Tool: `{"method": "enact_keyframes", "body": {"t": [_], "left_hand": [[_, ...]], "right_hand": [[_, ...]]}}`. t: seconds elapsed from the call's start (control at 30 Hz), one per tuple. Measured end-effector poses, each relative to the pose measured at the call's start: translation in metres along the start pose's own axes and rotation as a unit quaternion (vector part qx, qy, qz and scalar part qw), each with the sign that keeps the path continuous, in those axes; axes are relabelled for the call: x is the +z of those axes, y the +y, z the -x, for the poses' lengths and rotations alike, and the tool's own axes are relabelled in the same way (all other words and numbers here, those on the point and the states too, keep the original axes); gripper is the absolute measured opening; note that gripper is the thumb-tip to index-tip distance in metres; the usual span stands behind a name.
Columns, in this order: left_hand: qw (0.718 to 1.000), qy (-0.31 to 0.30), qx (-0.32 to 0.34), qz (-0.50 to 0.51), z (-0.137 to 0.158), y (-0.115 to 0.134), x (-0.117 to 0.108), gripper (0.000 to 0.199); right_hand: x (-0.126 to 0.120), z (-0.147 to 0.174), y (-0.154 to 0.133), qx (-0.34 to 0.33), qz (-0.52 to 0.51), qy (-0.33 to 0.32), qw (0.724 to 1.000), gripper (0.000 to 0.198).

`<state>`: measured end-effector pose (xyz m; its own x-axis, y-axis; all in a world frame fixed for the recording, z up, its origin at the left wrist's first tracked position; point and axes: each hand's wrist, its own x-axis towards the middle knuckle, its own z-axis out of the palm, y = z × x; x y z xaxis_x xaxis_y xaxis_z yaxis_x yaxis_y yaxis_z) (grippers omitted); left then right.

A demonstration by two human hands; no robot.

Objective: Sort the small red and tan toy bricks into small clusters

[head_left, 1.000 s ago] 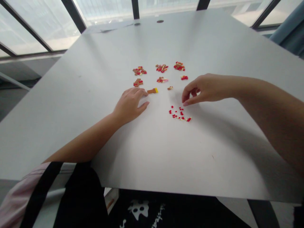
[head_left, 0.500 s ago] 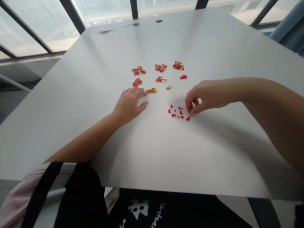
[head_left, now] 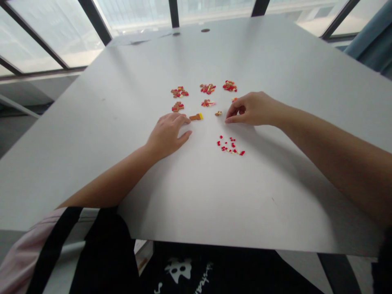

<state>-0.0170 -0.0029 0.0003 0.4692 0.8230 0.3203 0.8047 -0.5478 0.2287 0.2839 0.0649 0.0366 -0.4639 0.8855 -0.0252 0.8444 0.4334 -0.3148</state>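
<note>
My left hand (head_left: 168, 132) lies on the table with its fingers stretched out and the thumb apart. Its fingertips touch the end of a brown strip of building bricks (head_left: 196, 117) with a yellow end. Above the table, my right hand (head_left: 249, 109) has curled fingers, the thumb slightly apart from the index finger, and nothing visible between them. Just left of these fingertips is a small cluster of tan and white pieces (head_left: 218, 113). Nearer to me, small red and cream pieces (head_left: 231, 145) lie scattered. An orange-red group (head_left: 234, 99) is mostly hidden behind my right hand.
Farther back on the white table (head_left: 196, 192) sit piles of brown and red bricks (head_left: 179, 92), mixed pieces (head_left: 208, 88) and red pieces (head_left: 229, 85). Smaller brown-red (head_left: 177, 107) and pinkish (head_left: 208, 103) piles are in front. Windows stand beyond the far edge.
My right hand has moved away from the scattered red pieces, up and to the left, beside the small tan cluster. My left hand has stayed in place.
</note>
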Motion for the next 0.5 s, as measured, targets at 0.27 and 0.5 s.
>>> {"method": "enact_keyframes", "body": {"t": [0.27,0.5], "left_hand": [[1.000,0.003,0.002,0.008,0.000,0.000,0.001,0.025],[1.000,0.000,0.001,0.004,0.000,0.000,0.001,0.025]], "right_hand": [[0.016,-0.008,-0.020,0.065,-0.024,0.098,0.993,0.032],[0.001,0.003,-0.006,0.045,-0.024,0.101,0.994,0.036]]}}
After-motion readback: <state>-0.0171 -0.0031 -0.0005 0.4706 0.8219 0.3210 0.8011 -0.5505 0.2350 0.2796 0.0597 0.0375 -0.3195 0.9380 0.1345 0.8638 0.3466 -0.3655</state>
